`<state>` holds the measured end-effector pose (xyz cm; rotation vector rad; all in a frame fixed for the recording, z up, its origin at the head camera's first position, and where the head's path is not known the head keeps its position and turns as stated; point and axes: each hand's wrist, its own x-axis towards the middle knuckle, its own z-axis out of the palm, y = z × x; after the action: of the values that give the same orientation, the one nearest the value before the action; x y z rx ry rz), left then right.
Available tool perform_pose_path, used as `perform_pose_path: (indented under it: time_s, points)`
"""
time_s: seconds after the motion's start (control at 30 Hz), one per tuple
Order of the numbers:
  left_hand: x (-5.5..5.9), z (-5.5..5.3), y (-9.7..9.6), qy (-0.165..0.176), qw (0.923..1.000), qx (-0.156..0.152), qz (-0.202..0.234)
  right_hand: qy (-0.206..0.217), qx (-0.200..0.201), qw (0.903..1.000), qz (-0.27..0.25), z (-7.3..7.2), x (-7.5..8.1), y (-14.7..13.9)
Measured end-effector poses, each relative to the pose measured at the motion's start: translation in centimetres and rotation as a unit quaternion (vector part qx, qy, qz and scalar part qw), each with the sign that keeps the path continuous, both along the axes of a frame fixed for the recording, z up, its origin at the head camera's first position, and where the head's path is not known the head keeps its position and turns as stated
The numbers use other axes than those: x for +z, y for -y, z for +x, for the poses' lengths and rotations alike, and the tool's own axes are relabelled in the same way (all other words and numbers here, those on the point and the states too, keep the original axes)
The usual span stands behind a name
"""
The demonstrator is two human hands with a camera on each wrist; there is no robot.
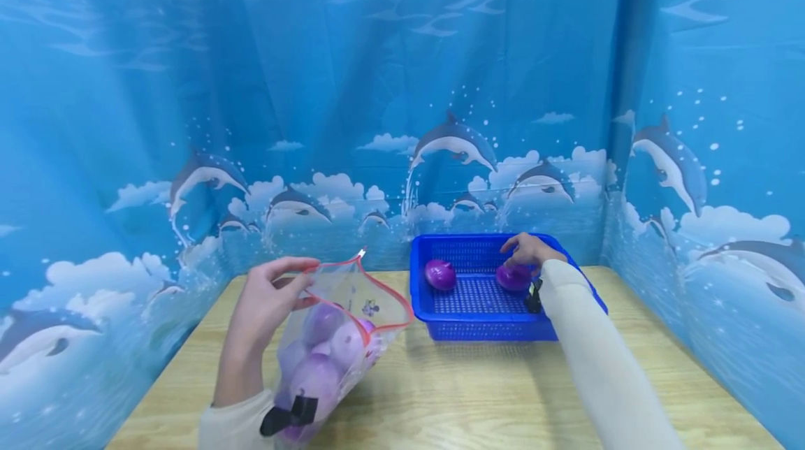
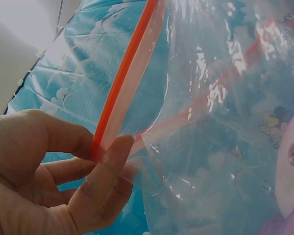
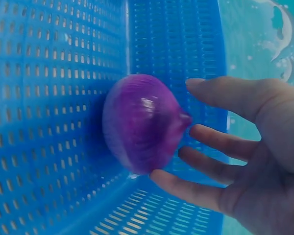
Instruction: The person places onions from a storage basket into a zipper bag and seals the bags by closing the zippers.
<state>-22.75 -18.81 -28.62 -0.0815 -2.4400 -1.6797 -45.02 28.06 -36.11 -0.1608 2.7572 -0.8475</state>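
At the left, my left hand [image 1: 260, 307] pinches the red-edged rim of a clear zip bag [image 1: 336, 282], with the mouth spread wide. Several purple onions [image 1: 314, 379] fill the lower part of the bag. In the left wrist view, thumb and fingers grip the orange-red zip strip [image 2: 118, 90]. My right hand [image 1: 531, 252] reaches into a blue plastic basket [image 1: 490, 330]. Its loosely spread fingers are at the pointed end of a purple onion [image 3: 142, 122], not closed round it. Another onion [image 1: 440, 274] lies at the basket's left side.
A light wooden table [image 1: 453, 394] carries the basket and stands against a blue curtain [image 1: 352, 86] with printed dolphins. The curtain also closes off both sides. Black straps [image 1: 295, 416] sit at the wrists.
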Motion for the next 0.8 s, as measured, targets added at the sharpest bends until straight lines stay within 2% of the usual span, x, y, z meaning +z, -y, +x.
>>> perform_pose_path:
  time_s: [0.17,0.43,0.67,0.8]
  points:
    - [-0.1,0.0,0.0,0.001,1.0,0.002,-0.005,-0.004,-0.009,0.9999,0.002,-0.1,-1.1,0.1]
    - [0.0,0.0,0.0,0.003,0.9999,0.006,-0.008,-0.025,0.016,0.9991,0.03,-0.7,-2.3,0.7]
    - [0.0,0.0,-0.2,0.009,0.9999,0.009,-0.004,-0.022,0.031,0.9988,0.032,-0.7,-2.1,1.0]
    - [0.0,0.0,-0.2,0.009,0.9999,0.01,-0.006,0.005,0.028,0.9996,0.001,-0.3,-1.9,1.1]
